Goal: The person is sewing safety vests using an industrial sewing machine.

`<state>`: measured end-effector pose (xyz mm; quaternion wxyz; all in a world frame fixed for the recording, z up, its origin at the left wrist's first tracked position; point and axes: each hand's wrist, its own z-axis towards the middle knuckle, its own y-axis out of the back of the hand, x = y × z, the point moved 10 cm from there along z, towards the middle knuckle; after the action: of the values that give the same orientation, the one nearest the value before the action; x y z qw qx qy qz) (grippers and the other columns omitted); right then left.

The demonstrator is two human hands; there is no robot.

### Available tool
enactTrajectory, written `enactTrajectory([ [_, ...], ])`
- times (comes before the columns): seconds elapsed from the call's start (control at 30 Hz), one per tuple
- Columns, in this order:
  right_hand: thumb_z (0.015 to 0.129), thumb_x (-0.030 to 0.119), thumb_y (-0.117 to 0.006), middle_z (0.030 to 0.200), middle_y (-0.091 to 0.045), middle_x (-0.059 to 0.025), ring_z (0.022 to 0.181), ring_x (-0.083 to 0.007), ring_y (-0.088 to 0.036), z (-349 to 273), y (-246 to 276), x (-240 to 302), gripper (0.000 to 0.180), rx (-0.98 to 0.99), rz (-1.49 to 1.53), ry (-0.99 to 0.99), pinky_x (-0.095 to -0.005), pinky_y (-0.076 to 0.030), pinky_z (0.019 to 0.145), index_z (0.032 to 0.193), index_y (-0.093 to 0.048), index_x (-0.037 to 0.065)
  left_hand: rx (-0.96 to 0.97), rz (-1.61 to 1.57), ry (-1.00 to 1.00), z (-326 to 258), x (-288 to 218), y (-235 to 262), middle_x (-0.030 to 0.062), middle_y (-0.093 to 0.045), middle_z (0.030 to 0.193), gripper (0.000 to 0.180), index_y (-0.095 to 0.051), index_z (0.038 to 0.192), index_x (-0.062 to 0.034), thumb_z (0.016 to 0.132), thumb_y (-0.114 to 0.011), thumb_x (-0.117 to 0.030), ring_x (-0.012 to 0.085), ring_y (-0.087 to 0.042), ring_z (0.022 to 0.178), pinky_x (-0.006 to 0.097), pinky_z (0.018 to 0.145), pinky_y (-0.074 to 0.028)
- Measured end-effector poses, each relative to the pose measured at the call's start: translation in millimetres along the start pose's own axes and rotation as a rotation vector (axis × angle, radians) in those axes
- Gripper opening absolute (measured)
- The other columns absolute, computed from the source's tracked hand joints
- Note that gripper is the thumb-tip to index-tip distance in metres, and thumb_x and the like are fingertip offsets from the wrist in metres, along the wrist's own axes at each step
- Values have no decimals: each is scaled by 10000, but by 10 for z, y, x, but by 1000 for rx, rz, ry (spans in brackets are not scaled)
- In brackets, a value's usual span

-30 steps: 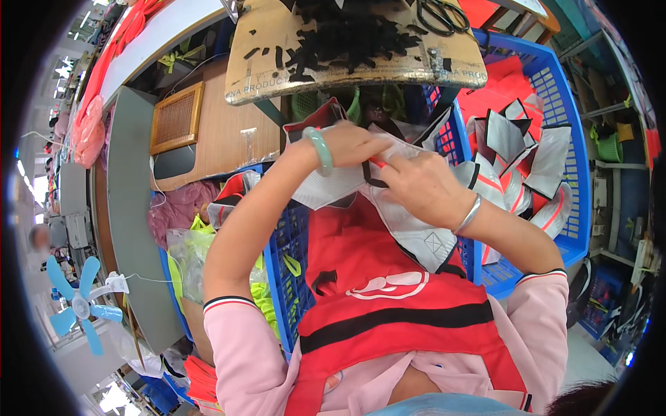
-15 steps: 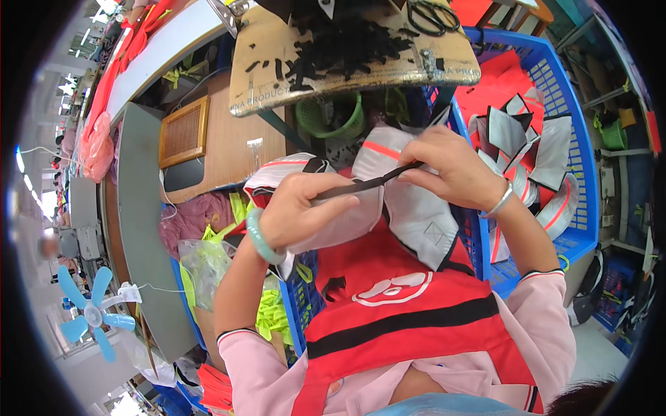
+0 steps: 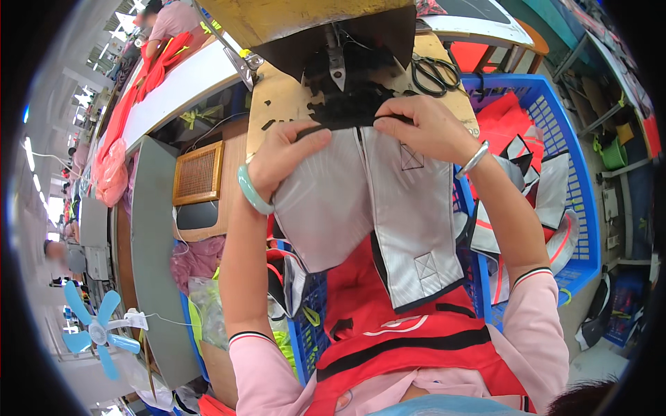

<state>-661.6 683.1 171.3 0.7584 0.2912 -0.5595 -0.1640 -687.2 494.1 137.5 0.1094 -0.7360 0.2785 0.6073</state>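
Two grey reflective fabric panels hang side by side in front of me, the left one (image 3: 322, 201) and the right one (image 3: 413, 201), with black edging along their top. My left hand (image 3: 283, 156) pinches the black edge at its left end, thumb on top. Farther right, my right hand (image 3: 429, 125) grips the same edge between thumb and fingers. Stitched crossed squares show on the right panel. Just beyond the edge lie black scraps (image 3: 357, 104) on a board-topped table (image 3: 281, 100). Above them hangs a pointed metal part (image 3: 336, 66) of a yellow-topped machine (image 3: 298, 24).
Black-handled scissors (image 3: 436, 75) lie at the table's right. A blue basket (image 3: 590, 243) on the right holds red and grey pieces; another blue basket (image 3: 312, 340) stands lower left. A wooden-framed mesh panel (image 3: 198, 173) and a blue fan (image 3: 100, 329) are at left. Another person (image 3: 173, 24) sits far left.
Both hands have moved up and away from me, toward the table and machine. The black edge is now nearly level between them, and the grey panels hang spread out below. My view has shifted.
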Motion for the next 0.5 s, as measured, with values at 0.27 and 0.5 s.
enactTrajectory([
  [0.27,873,304,-633,856,-701,-153,801,-331,-664,375,-106,-251,290,56,-19,-41,-398,-507,738,958,-718,39,18,33,73,386,128,225,39,-707,931,331,-687,1095,35,909,-693,-239,86,-639,797,231,726,-514],
  [0.5,878,313,-639,828,-696,-157,775,-315,-660,551,-115,-311,314,59,-36,-41,-382,-508,733,971,-718,24,30,-58,69,552,154,302,47,-709,962,335,-682,1131,30,908,-697,-220,97,-646,813,234,742,-519],
])
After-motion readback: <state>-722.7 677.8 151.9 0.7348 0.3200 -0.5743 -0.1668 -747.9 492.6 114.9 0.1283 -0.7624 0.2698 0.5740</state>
